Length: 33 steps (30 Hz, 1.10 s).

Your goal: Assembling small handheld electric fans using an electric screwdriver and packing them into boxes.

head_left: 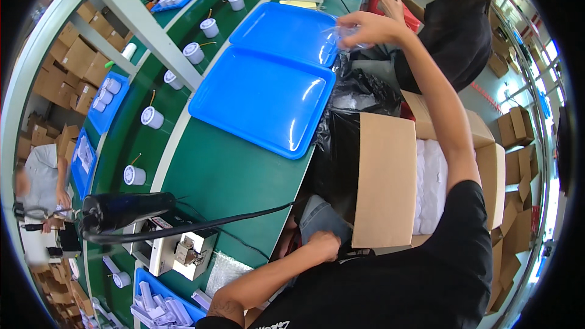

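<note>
My right hand [368,29] is stretched far forward, its fingers closed on a crumpled piece of clear plastic film [339,35]. Below it hangs a black plastic bag [335,140] with clear wrapping inside, beside the bench edge. My left hand [324,245] is curled low by my lap, next to an open cardboard box [385,183]; whatever its fingers may hold is hidden. White wrapped contents [431,186] fill the box, under my right arm. Two blue trays [259,100] lie on the green bench to the left of the bag, with nothing in them.
White cylindrical parts with wires [152,117] stand along the green conveyor [137,146]. A metal device [189,254] and black cable occupy the near bench, by a blue tray of white pieces [161,311]. A co-worker [445,42] sits ahead right, holding a white part.
</note>
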Available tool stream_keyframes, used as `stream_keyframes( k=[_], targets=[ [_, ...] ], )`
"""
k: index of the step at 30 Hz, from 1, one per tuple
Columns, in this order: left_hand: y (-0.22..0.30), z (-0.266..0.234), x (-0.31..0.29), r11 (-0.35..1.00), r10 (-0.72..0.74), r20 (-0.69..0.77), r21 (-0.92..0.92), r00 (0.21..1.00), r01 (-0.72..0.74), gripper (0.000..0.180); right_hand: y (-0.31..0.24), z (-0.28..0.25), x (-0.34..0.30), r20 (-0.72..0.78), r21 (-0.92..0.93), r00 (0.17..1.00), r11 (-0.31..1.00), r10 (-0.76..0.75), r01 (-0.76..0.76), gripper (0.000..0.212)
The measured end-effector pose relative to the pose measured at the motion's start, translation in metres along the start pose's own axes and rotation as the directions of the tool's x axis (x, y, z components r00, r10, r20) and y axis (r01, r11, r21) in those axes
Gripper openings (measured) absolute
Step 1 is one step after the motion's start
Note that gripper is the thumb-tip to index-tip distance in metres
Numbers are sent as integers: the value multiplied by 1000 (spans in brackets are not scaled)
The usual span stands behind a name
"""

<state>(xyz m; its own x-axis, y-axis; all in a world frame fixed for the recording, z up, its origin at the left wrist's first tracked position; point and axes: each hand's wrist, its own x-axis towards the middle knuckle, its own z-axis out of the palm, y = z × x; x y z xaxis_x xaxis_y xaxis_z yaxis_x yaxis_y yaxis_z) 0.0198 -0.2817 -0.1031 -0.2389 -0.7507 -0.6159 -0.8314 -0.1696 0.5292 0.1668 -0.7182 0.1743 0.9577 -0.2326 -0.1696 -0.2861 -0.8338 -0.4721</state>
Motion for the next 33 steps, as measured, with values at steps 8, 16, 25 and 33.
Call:
stream_keyframes(
  k=[8,16,25,33],
  targets=[
    [-2,8,13,999,-37,81,0,996,38,41,1,34,148,356,-3,852,912,384,-410,76],
    [-2,1,15,998,70,52,-11,996,-70,37,51,37,76,-446,-207,895,971,17,-122,55],
    [-2,-29,-13,998,44,7,33,999,-44,51,115,139,-267,378,691,915,615,139,-379,23],
    [14,-44,-14,997,-18,55,78,998,14,55,367,220,-411,-747,172,172,436,643,-884,80]
  ],
)
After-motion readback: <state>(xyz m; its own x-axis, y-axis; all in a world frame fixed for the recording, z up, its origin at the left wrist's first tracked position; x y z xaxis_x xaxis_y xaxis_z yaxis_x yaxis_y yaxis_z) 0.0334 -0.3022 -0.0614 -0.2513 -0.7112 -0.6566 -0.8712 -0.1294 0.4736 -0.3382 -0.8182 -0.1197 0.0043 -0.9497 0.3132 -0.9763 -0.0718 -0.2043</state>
